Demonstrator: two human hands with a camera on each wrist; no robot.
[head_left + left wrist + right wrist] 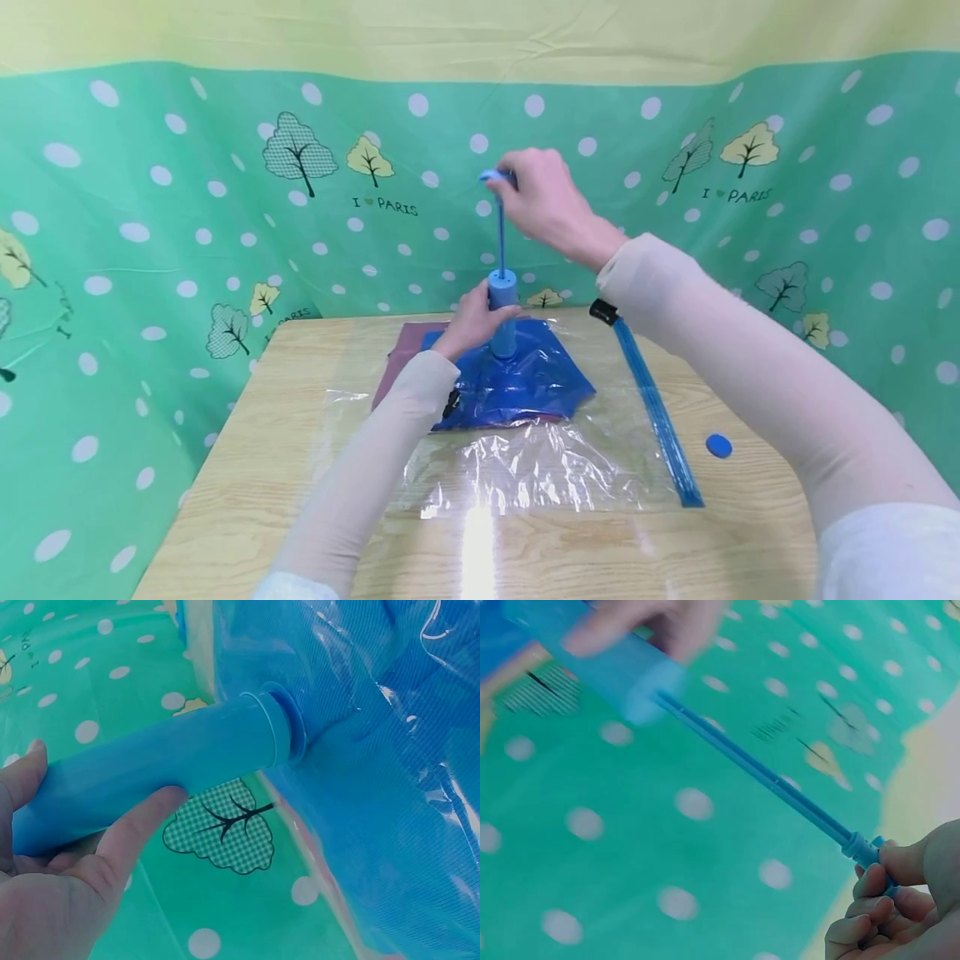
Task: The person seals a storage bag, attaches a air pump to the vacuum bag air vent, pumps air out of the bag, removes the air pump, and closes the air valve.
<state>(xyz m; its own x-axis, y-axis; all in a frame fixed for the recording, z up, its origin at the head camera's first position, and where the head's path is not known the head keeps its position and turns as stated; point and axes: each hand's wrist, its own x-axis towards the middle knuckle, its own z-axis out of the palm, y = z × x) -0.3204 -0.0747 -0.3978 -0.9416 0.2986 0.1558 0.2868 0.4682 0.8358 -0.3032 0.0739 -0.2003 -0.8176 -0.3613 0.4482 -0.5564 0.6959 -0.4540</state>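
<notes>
A blue hand pump (503, 333) stands upright on a clear plastic storage bag (525, 479), its lower end against a round valve in the film. Blue cloth (547, 375) lies folded inside the bag beneath it. My left hand (474, 318) grips the pump barrel, thumb on one side and fingers round the other. High above, my right hand (547, 198) holds the pump's handle (866, 851) in curled fingers. The thin plunger rod (761, 774) is drawn far out of the barrel's top.
Mauve cloth (405, 350) shows beside the blue cloth. A teal strip (656, 408) runs along the bag's right edge. Right of it, a blue disc (718, 446) lies on the wooden table (247, 467). A green dotted curtain (225, 192) hangs close behind the table.
</notes>
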